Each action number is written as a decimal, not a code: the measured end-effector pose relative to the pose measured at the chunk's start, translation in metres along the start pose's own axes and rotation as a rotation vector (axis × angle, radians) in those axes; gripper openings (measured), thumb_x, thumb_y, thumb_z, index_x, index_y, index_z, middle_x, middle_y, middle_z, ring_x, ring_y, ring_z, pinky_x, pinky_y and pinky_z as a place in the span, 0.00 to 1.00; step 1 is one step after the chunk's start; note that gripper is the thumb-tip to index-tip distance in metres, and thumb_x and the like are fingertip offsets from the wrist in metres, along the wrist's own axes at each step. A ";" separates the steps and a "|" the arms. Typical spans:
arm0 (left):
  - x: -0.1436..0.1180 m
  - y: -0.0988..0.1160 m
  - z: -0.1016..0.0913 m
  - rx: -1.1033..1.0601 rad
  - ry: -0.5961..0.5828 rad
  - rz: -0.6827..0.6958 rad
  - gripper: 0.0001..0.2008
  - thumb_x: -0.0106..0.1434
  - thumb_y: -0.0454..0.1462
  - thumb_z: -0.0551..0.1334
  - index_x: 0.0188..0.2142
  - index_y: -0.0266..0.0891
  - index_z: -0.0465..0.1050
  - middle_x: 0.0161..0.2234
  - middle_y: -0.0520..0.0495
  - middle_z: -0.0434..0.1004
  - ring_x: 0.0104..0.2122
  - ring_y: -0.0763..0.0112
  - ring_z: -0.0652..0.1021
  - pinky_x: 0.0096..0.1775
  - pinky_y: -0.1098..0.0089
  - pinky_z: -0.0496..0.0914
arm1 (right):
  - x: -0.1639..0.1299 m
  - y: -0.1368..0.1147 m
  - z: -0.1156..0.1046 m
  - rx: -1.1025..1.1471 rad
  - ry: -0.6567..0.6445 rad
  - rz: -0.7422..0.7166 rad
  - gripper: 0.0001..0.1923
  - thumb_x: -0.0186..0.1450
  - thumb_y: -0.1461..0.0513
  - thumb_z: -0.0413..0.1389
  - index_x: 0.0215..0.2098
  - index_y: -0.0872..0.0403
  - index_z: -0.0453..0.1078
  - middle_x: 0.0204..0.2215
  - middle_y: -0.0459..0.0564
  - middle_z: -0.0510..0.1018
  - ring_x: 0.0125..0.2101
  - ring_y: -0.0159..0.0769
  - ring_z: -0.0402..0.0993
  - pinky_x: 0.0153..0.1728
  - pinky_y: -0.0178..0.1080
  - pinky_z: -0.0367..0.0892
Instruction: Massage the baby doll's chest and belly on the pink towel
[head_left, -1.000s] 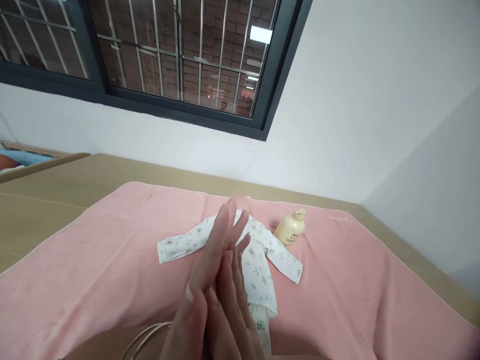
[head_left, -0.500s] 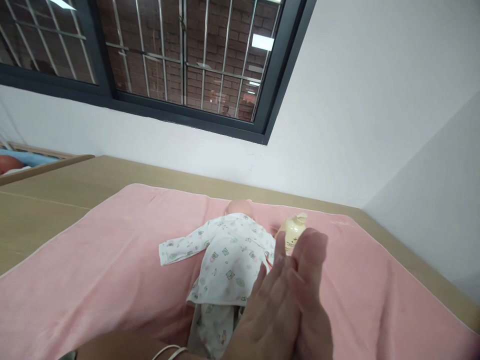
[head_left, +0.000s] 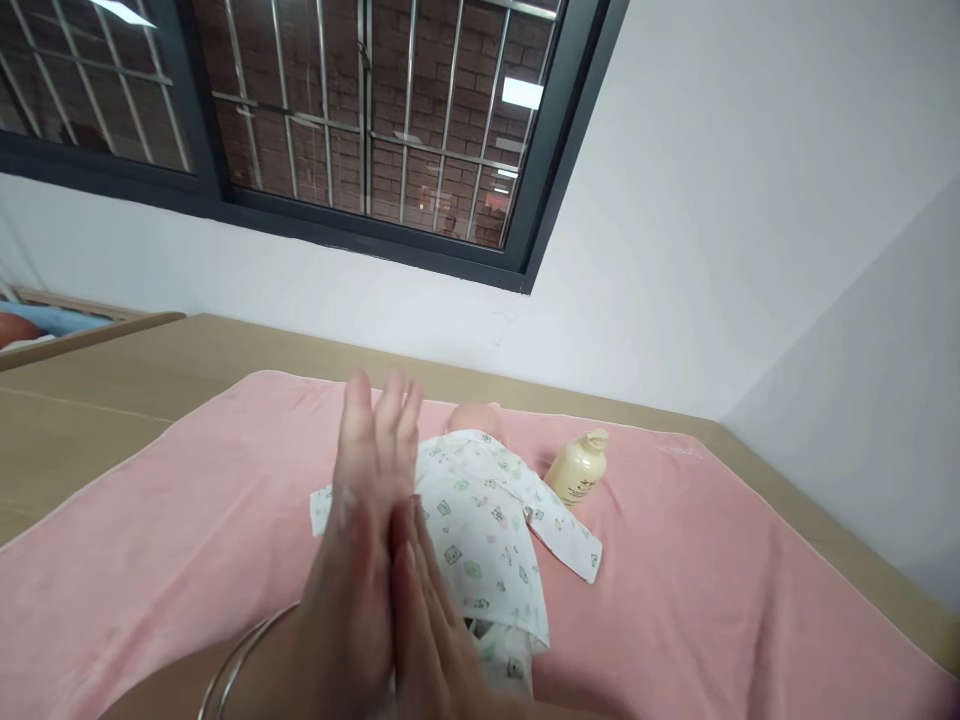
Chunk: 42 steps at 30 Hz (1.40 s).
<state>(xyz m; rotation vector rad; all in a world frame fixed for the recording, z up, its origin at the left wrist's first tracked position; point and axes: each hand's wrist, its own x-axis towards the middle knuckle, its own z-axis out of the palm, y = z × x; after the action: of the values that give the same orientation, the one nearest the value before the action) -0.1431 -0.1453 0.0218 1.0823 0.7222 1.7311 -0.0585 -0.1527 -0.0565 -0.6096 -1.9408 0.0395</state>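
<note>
My left hand, with thin bangles at the wrist, is pressed palm to palm against my right hand. Both have their fingers stretched out and slightly blurred, and no object shows between them. Beyond them lies a baby doll in a white printed top and trousers. Its rounded head is at the far end, and my hands cover part of its left-hand sleeve and lower body. A cream-coloured pump bottle leans or lies beside the doll's right-hand sleeve, apart from my hands.
Under the doll spreads a pink blanket on a wooden tabletop. A white wall and a dark-framed barred window rise behind. At the far left edge is a raised wooden rim with blue cloth behind it.
My joined hands have swung from the right of the doll to the left, their palms sliding against each other. The bottle and right-hand sleeve are now uncovered; the left-hand sleeve is partly hidden.
</note>
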 end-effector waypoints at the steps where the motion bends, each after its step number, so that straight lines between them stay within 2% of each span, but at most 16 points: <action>1: 0.012 0.001 -0.003 -0.002 0.024 0.059 0.30 0.72 0.54 0.48 0.71 0.63 0.47 0.73 0.59 0.52 0.74 0.57 0.47 0.72 0.50 0.48 | 0.005 0.002 -0.004 0.035 -0.075 -0.038 0.39 0.76 0.59 0.46 0.76 0.54 0.27 0.70 0.58 0.57 0.70 0.48 0.50 0.64 0.53 0.65; 3: 0.034 0.001 -0.010 -0.002 0.071 0.173 0.31 0.72 0.53 0.50 0.72 0.60 0.46 0.73 0.55 0.51 0.73 0.56 0.49 0.72 0.50 0.48 | 0.018 0.006 -0.021 0.114 -0.227 -0.076 0.39 0.76 0.57 0.49 0.76 0.49 0.29 0.69 0.55 0.60 0.68 0.44 0.58 0.65 0.48 0.63; 6: 0.061 -0.011 -0.021 -0.014 0.121 0.225 0.30 0.72 0.50 0.53 0.71 0.57 0.51 0.72 0.51 0.55 0.72 0.57 0.56 0.71 0.54 0.52 | 0.035 0.012 -0.055 0.217 -0.214 -0.073 0.30 0.76 0.55 0.48 0.74 0.44 0.47 0.61 0.48 0.74 0.61 0.37 0.72 0.64 0.45 0.66; 8: 0.075 -0.029 -0.027 0.011 0.135 0.145 0.28 0.71 0.48 0.56 0.68 0.55 0.57 0.71 0.50 0.58 0.70 0.58 0.59 0.70 0.56 0.54 | 0.043 0.019 -0.071 0.187 -0.190 0.000 0.25 0.74 0.59 0.48 0.69 0.42 0.58 0.57 0.46 0.78 0.58 0.37 0.74 0.63 0.45 0.68; 10: 0.088 -0.053 -0.031 0.088 0.100 -0.011 0.25 0.69 0.46 0.59 0.64 0.52 0.64 0.69 0.49 0.61 0.70 0.58 0.60 0.70 0.58 0.54 | 0.050 0.033 -0.075 0.129 -0.192 0.047 0.24 0.73 0.62 0.48 0.65 0.44 0.65 0.53 0.47 0.80 0.55 0.38 0.77 0.61 0.46 0.70; 12: 0.099 -0.079 -0.033 0.158 0.039 -0.157 0.22 0.68 0.46 0.60 0.60 0.47 0.68 0.68 0.45 0.64 0.69 0.57 0.62 0.69 0.56 0.55 | 0.053 0.054 -0.067 0.050 -0.250 0.160 0.20 0.73 0.62 0.48 0.61 0.48 0.70 0.50 0.49 0.82 0.51 0.39 0.79 0.57 0.46 0.72; 14: 0.106 -0.105 -0.034 0.232 0.016 -0.225 0.21 0.68 0.46 0.59 0.57 0.43 0.69 0.66 0.41 0.67 0.67 0.55 0.64 0.67 0.55 0.56 | 0.052 0.077 -0.052 -0.068 -0.360 0.324 0.19 0.73 0.63 0.48 0.59 0.52 0.72 0.53 0.52 0.81 0.54 0.40 0.77 0.57 0.45 0.72; 16: 0.107 -0.128 -0.036 0.340 0.029 -0.223 0.18 0.67 0.44 0.58 0.52 0.39 0.72 0.61 0.38 0.72 0.64 0.54 0.68 0.67 0.55 0.57 | 0.044 0.098 -0.036 -0.140 -0.455 0.372 0.20 0.72 0.66 0.48 0.58 0.54 0.73 0.56 0.53 0.78 0.59 0.40 0.73 0.62 0.45 0.67; 19: 0.101 -0.156 -0.041 0.460 -0.031 -0.162 0.16 0.68 0.43 0.56 0.50 0.38 0.74 0.55 0.37 0.77 0.59 0.53 0.73 0.64 0.55 0.61 | 0.026 0.122 -0.021 -0.191 -0.543 0.323 0.23 0.71 0.68 0.47 0.60 0.54 0.71 0.63 0.52 0.72 0.66 0.41 0.63 0.70 0.51 0.53; 24: 0.088 -0.184 -0.047 0.702 -0.082 0.047 0.18 0.69 0.38 0.49 0.50 0.38 0.75 0.51 0.38 0.79 0.54 0.57 0.77 0.61 0.52 0.66 | 0.014 0.152 -0.028 -0.266 -0.610 0.410 0.24 0.73 0.63 0.46 0.66 0.55 0.66 0.67 0.53 0.66 0.70 0.45 0.54 0.71 0.59 0.45; 29: 0.086 -0.194 -0.051 0.817 -0.094 0.088 0.19 0.69 0.38 0.49 0.52 0.37 0.74 0.53 0.38 0.79 0.55 0.57 0.76 0.61 0.51 0.67 | 0.011 0.146 -0.030 -0.538 -0.552 0.694 0.31 0.75 0.55 0.45 0.69 0.67 0.59 0.68 0.68 0.61 0.69 0.55 0.57 0.68 0.57 0.54; 31: 0.087 -0.195 -0.052 0.829 -0.104 0.088 0.19 0.69 0.38 0.49 0.52 0.36 0.74 0.53 0.38 0.79 0.55 0.57 0.76 0.61 0.51 0.67 | 0.004 0.134 -0.022 -0.636 -0.566 0.697 0.31 0.75 0.57 0.44 0.69 0.71 0.57 0.67 0.72 0.60 0.69 0.60 0.55 0.67 0.60 0.54; 34: 0.087 -0.196 -0.054 0.847 -0.118 0.103 0.20 0.69 0.37 0.49 0.52 0.35 0.74 0.53 0.37 0.79 0.54 0.57 0.77 0.61 0.50 0.68 | -0.003 0.125 -0.016 -0.547 -0.622 0.496 0.28 0.74 0.63 0.43 0.70 0.65 0.59 0.69 0.64 0.58 0.71 0.54 0.49 0.70 0.60 0.47; 37: 0.086 -0.197 -0.054 0.896 -0.117 0.112 0.21 0.69 0.37 0.48 0.52 0.34 0.74 0.53 0.36 0.79 0.54 0.56 0.78 0.60 0.50 0.68 | 0.003 0.142 -0.024 -0.345 -0.663 0.372 0.27 0.73 0.62 0.47 0.68 0.56 0.63 0.69 0.54 0.61 0.72 0.47 0.49 0.71 0.57 0.45; 39: 0.085 -0.198 -0.053 0.950 -0.114 0.129 0.21 0.69 0.37 0.49 0.53 0.33 0.74 0.54 0.36 0.79 0.55 0.55 0.77 0.61 0.49 0.68 | 0.010 0.160 -0.034 -0.265 -0.669 0.424 0.27 0.73 0.57 0.51 0.68 0.54 0.63 0.69 0.54 0.60 0.71 0.45 0.51 0.71 0.55 0.46; 42: 0.082 -0.199 -0.052 1.019 -0.116 0.169 0.20 0.68 0.38 0.50 0.53 0.33 0.74 0.54 0.36 0.79 0.56 0.53 0.76 0.62 0.48 0.67 | 0.015 0.173 -0.043 -0.344 -0.620 0.600 0.31 0.75 0.53 0.47 0.71 0.60 0.58 0.70 0.60 0.58 0.71 0.48 0.52 0.70 0.55 0.49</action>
<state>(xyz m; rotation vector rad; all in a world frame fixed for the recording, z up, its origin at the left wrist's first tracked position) -0.1241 0.0076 -0.1378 1.9359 1.5440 1.3858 0.0420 -0.0058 -0.0754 -1.5398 -2.2934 0.3065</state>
